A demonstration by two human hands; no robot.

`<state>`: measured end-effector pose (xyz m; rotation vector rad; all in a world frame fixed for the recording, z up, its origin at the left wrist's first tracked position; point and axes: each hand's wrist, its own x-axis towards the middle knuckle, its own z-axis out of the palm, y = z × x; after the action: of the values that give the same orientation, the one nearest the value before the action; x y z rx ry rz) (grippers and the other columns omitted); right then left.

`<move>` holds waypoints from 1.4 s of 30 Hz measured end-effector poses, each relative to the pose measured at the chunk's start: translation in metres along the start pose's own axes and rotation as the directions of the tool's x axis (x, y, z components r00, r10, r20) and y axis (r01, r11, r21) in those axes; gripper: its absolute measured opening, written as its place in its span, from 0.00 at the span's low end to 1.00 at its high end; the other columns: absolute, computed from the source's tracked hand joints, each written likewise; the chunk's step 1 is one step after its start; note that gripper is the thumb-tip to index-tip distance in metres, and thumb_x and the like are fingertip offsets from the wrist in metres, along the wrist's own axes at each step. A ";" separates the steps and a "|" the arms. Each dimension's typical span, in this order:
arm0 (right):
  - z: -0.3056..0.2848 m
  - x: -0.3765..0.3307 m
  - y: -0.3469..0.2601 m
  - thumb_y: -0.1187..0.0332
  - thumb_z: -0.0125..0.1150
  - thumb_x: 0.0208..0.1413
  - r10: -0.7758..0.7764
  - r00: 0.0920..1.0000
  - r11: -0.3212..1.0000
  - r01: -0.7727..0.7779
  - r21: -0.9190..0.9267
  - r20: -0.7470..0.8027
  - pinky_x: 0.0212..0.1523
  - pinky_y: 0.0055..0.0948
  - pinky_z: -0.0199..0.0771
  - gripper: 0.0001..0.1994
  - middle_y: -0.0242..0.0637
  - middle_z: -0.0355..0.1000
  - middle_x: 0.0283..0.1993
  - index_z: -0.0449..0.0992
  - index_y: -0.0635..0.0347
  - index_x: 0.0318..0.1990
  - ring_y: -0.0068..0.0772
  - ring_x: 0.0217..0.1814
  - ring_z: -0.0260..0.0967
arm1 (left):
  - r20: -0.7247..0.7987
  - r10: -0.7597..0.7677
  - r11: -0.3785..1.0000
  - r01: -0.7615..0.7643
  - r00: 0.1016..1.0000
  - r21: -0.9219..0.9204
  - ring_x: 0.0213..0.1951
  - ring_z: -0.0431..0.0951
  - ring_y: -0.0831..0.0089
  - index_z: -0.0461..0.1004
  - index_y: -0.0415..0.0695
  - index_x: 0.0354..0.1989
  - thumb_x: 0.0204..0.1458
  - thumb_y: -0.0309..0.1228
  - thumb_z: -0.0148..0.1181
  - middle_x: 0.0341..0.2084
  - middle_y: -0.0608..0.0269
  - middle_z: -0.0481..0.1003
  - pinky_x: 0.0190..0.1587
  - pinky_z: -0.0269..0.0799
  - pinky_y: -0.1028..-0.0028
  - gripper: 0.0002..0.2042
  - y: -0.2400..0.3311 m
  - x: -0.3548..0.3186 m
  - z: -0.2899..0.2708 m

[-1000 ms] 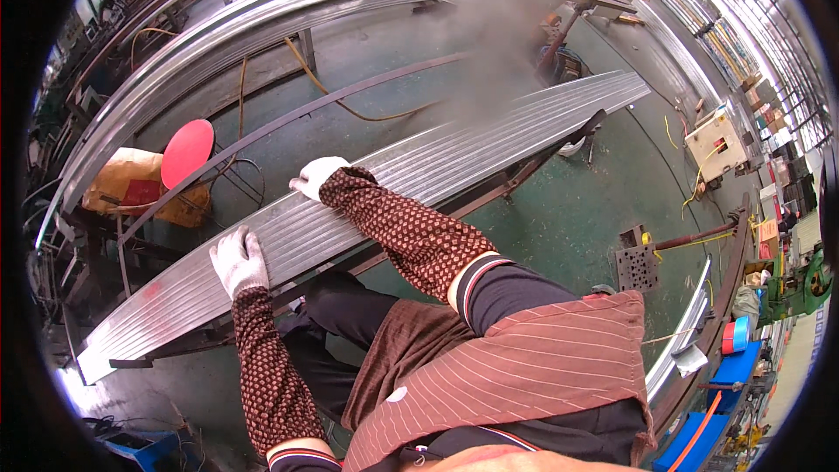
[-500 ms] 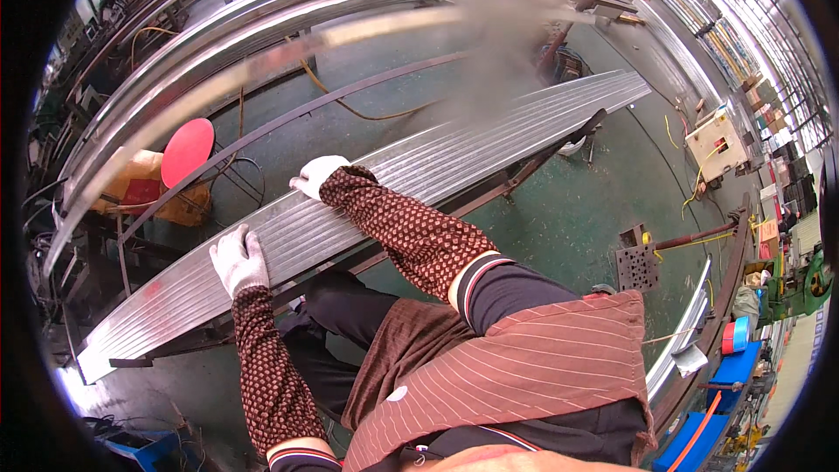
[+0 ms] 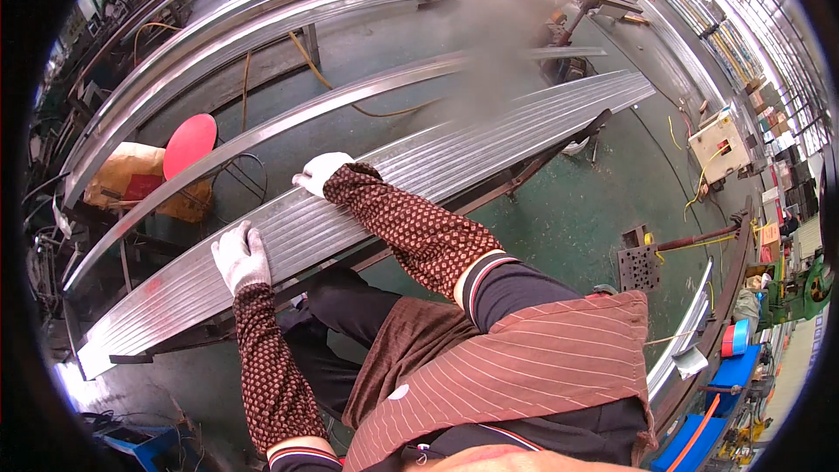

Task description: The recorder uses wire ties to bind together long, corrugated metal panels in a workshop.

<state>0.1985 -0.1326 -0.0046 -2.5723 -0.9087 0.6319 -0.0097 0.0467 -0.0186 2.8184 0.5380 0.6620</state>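
Long silvery metal strips [image 3: 419, 162] lie side by side in a flat row, slanting from lower left to upper right across a dark frame. My left hand [image 3: 240, 260], in a white glove, lies on the row's left part with its fingers stretched out. Farther along, my gloved right hand [image 3: 323, 175] rests at the far edge of the row, fingers extended over it and partly bent; their undersides are hidden. Beyond both hands runs a separate long metal bar [image 3: 262, 128], apart from the row and touched by neither hand.
More long metal bars [image 3: 236, 39] stretch across behind. A red round disc [image 3: 190, 147] and a brown sack [image 3: 131, 170] are at far left. On the right stand a beige box [image 3: 718, 147] and a perforated plate [image 3: 639, 268]. A grey blur covers the upper middle.
The separate bar, blurred and farther back before, has come nearer and lower and now appears along the dark rail beyond the row. My hands have hardly moved.
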 end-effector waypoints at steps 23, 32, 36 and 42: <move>-0.054 0.089 0.036 0.41 0.70 0.54 0.031 0.983 0.942 -0.089 -0.324 -0.180 0.73 0.49 0.61 0.43 0.38 0.61 0.73 0.62 0.47 0.74 0.42 0.78 0.52 | 0.029 -0.017 1.000 0.017 0.999 -0.011 0.54 0.76 0.59 0.80 0.46 0.50 0.61 0.35 0.61 0.45 0.59 0.79 0.71 0.57 0.55 0.12 0.003 0.000 0.003; -0.081 0.067 0.024 0.40 0.62 0.57 -0.026 0.998 0.856 -0.006 -0.517 -0.055 0.61 0.44 0.75 0.26 0.44 0.81 0.52 0.84 0.51 0.50 0.47 0.60 0.76 | -0.005 0.086 0.994 -0.086 0.996 0.064 0.52 0.77 0.56 0.80 0.46 0.47 0.57 0.38 0.62 0.43 0.56 0.81 0.66 0.63 0.53 0.13 0.007 0.008 -0.004; -0.079 0.071 0.016 0.29 0.50 0.60 -0.006 0.987 0.774 0.105 -0.625 0.158 0.57 0.47 0.79 0.36 0.42 0.82 0.53 0.85 0.51 0.51 0.47 0.57 0.79 | -0.066 0.074 0.997 -0.072 0.995 0.033 0.49 0.79 0.56 0.81 0.49 0.43 0.59 0.41 0.59 0.37 0.59 0.82 0.62 0.66 0.56 0.12 -0.001 0.002 -0.009; -0.056 0.078 0.008 0.34 0.54 0.60 -0.073 0.988 0.855 -0.010 -0.519 -0.140 0.66 0.46 0.70 0.31 0.46 0.77 0.61 0.81 0.44 0.60 0.46 0.65 0.73 | 0.097 -0.084 0.996 0.082 0.992 0.031 0.50 0.76 0.62 0.82 0.50 0.45 0.61 0.43 0.57 0.39 0.61 0.80 0.65 0.60 0.59 0.13 -0.016 -0.006 -0.024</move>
<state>0.2851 -0.0966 0.0160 -3.0122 -1.1974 0.1776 -0.0306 0.0612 -0.0046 2.8175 0.6467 0.5015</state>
